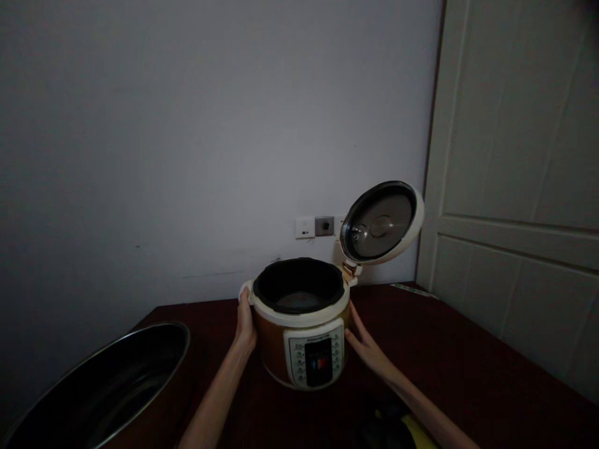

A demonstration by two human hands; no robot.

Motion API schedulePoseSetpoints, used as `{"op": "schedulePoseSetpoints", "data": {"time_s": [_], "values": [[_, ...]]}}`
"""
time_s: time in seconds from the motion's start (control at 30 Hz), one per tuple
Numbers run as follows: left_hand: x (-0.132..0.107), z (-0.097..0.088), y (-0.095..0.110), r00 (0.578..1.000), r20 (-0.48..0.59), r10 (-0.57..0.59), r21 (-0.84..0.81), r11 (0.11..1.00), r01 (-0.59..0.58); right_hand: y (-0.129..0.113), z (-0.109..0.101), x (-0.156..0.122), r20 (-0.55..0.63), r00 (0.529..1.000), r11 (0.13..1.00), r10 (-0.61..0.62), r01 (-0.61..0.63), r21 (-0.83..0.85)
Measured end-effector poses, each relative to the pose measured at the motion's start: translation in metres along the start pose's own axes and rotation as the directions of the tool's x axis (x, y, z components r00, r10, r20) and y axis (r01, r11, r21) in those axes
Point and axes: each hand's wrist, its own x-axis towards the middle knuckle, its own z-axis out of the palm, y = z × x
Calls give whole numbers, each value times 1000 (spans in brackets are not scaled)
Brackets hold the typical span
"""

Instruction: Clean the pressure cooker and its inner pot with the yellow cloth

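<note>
A person's left hand [246, 324] clasps the left side handle of an electric pressure cooker [302, 337], fingers curled up to the rim. The right hand [367, 346] lies open, fingers stretched flat against the cooker's right wall, closed on nothing. The cooker stands between the two sets of fingers on a dark red table [468, 362]. Its hinged lid [381, 221] is tipped open above the right fingers. Bare tabletop runs right of them toward a door [515, 187]. A steel basin [107, 386] sits well left of the left fingers, over the table's near edge.
</note>
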Motion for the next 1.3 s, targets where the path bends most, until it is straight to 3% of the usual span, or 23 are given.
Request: {"op": "schedulePoseSetpoints", "data": {"time_s": [0.17,0.33,1.3], "values": [[0,4,0,993,-121,-8,-16,1000,6,1,6,1,-37,999,1000,-17,17,4],[-3,6,4,987,-161,-12,-20,1000,9,2,7,2,-50,999,999,-22,24,32],[7,4,7,996,-31,-89,-73,994,87,-2,15,5,-116,992,995,-51,60,77]]}}
